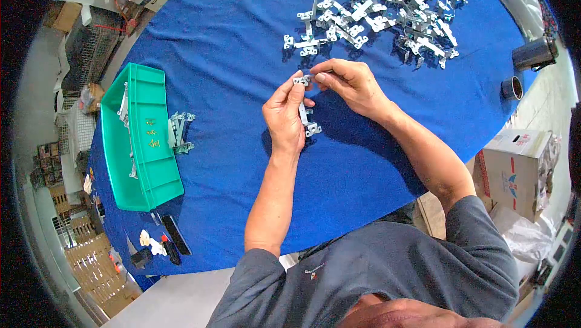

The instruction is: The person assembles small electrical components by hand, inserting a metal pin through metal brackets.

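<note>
Evidently, the piece most at risk was the metal bracket (304, 114), held near the middle of the cloth-covered counter (224, 201), one end toward twelve o'clock and the other between five and six. The left hand (282, 116) pinched it, thumb over its upper part and fingers behind. At that upper end the right hand (363, 89) had its thumb and index finger nearly pressed together; whether they gripped a tiny part or the bracket itself, one could not tell.

A slip seemed the likeliest trouble: with support mainly at the upper end, a sideways push from the right could have swung the lower end or twisted the bracket loose. A small part, if one was there, might have dropped into the cloth's folds. Toward one o'clock, the pile of brackets (378, 13) lay tangled, so a careless pull there could have dragged several together.

As for room, the wide stretch of blue cloth toward nine o'clock ran as far as the loose brackets (180, 132), which lay just beside the green bin (160, 184). Reaching past them too low could have knocked them. The near edge of the counter passed beneath the forearms at six o'clock. Toward three o'clock, a black cup (512, 88) was close to the right edge, where a wide elbow swing might have tipped it off.
</note>
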`<control>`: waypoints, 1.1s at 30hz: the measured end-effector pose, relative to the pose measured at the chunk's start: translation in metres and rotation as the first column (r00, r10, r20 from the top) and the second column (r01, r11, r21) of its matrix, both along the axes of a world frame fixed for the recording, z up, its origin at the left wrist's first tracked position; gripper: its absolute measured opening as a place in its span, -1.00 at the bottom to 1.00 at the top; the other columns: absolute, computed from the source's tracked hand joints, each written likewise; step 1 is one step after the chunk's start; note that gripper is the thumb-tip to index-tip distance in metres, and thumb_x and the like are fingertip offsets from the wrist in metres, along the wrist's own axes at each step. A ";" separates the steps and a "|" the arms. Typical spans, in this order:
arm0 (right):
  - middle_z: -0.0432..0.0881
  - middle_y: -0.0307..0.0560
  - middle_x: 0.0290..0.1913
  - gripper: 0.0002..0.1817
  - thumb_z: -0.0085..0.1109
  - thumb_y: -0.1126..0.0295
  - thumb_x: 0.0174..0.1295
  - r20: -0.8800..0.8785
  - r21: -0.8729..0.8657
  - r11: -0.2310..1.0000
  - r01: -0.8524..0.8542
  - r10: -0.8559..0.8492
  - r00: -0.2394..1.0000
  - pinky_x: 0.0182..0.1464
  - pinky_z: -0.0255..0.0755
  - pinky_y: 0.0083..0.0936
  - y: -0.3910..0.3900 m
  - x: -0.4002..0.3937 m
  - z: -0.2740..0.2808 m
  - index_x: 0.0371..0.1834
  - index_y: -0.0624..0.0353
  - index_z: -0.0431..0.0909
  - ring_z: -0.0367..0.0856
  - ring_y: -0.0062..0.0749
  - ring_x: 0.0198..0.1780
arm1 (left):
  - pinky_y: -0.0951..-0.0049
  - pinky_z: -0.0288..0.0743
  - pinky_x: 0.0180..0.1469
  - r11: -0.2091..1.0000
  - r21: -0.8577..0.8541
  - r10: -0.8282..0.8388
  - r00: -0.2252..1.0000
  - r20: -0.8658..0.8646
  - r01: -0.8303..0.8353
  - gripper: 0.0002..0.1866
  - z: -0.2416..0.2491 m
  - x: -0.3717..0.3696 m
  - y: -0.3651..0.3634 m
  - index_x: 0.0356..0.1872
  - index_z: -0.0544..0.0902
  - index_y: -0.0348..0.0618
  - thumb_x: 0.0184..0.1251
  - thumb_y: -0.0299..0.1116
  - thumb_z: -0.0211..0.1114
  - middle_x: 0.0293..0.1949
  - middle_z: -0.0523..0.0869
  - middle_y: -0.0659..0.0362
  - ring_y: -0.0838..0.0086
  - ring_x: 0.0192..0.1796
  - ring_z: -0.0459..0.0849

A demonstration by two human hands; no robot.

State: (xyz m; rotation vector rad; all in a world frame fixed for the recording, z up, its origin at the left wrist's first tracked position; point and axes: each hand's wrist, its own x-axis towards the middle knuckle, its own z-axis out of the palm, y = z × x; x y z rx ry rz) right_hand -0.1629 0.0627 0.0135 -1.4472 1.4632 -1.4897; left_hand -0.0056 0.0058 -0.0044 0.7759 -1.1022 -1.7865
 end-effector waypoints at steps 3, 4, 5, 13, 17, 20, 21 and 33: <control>0.72 -0.07 -0.34 -0.80 0.15 0.40 0.38 0.030 0.003 1.000 0.003 -0.003 1.000 -0.30 0.52 -0.49 0.000 0.000 -0.001 -0.06 0.27 0.64 0.66 -0.51 -0.33 | 0.56 0.62 -0.32 1.000 0.013 -0.006 1.000 -0.002 0.006 -0.70 -0.001 0.001 -0.001 0.08 0.62 -0.39 0.40 -0.46 0.28 -0.11 0.75 0.04 0.45 -0.14 0.73; 0.71 -0.05 -0.35 -0.80 0.15 0.40 0.38 0.048 0.002 1.000 0.006 -0.006 0.999 -0.31 0.52 -0.46 0.000 0.000 -0.002 -0.05 0.26 0.63 0.66 -0.49 -0.35 | 0.56 0.62 -0.32 1.000 0.012 -0.006 1.000 -0.003 0.006 -0.70 0.000 0.001 -0.001 0.08 0.62 -0.39 0.40 -0.46 0.28 -0.11 0.75 0.04 0.45 -0.14 0.73; 0.71 -0.05 -0.35 -0.80 0.15 0.40 0.38 0.047 0.002 1.000 0.007 -0.007 0.999 -0.31 0.52 -0.46 -0.001 0.000 -0.004 -0.05 0.26 0.63 0.66 -0.49 -0.35 | 0.56 0.62 -0.32 1.000 0.010 -0.002 1.000 0.005 0.002 -0.71 0.000 0.001 0.000 0.07 0.63 -0.39 0.39 -0.47 0.28 -0.11 0.76 0.04 0.44 -0.14 0.74; 0.69 0.04 -0.33 -0.80 0.16 0.35 0.37 -0.085 -0.031 0.997 0.067 -0.069 0.994 -0.29 0.50 -0.37 0.001 -0.002 0.001 -0.12 0.24 0.65 0.68 -0.23 -0.34 | 0.64 0.60 -0.36 0.998 0.023 0.057 0.998 0.023 -0.057 -0.72 0.001 0.000 -0.002 0.04 0.65 -0.36 0.38 -0.45 0.30 -0.14 0.76 0.06 0.53 -0.23 0.73; 0.68 0.04 -0.33 -0.80 0.17 0.34 0.36 -0.092 -0.055 0.998 0.030 -0.035 0.995 -0.29 0.49 -0.38 0.000 0.001 0.000 -0.13 0.24 0.65 0.68 -0.24 -0.33 | 0.67 0.59 -0.38 1.000 0.019 0.020 0.999 0.031 -0.021 -0.72 0.000 0.000 -0.001 0.04 0.66 -0.32 0.38 -0.42 0.31 -0.16 0.76 0.08 0.57 -0.33 0.70; 0.68 0.05 -0.34 -0.80 0.18 0.34 0.36 -0.121 -0.042 0.999 0.029 -0.033 0.992 -0.29 0.49 -0.39 0.000 0.001 0.000 -0.12 0.24 0.65 0.68 -0.26 -0.33 | 0.67 0.59 -0.39 1.000 0.022 0.012 1.000 0.025 -0.012 -0.72 0.000 0.001 -0.001 0.05 0.65 -0.32 0.38 -0.42 0.31 -0.16 0.76 0.08 0.57 -0.33 0.70; 0.67 0.06 -0.35 -0.81 0.18 0.35 0.35 -0.136 -0.019 0.998 0.061 -0.063 0.989 -0.30 0.49 -0.36 0.000 0.001 0.000 -0.15 0.25 0.64 0.68 -0.21 -0.34 | 0.67 0.58 -0.39 1.000 0.025 0.000 1.000 0.027 -0.001 -0.72 0.000 0.001 -0.001 0.05 0.65 -0.32 0.38 -0.43 0.31 -0.16 0.76 0.08 0.56 -0.31 0.70; 0.61 0.06 -0.37 -0.90 0.21 0.46 0.29 -0.469 -0.196 0.978 0.065 -0.151 0.870 -0.32 0.47 -0.23 0.000 0.001 -0.011 -0.20 0.24 0.58 0.63 -0.02 -0.32 | 0.70 0.46 -0.40 0.999 0.040 0.010 1.000 0.010 -0.011 -0.74 0.003 -0.001 0.001 0.02 0.68 -0.33 0.35 -0.47 0.34 -0.16 0.76 0.15 0.65 -0.31 0.62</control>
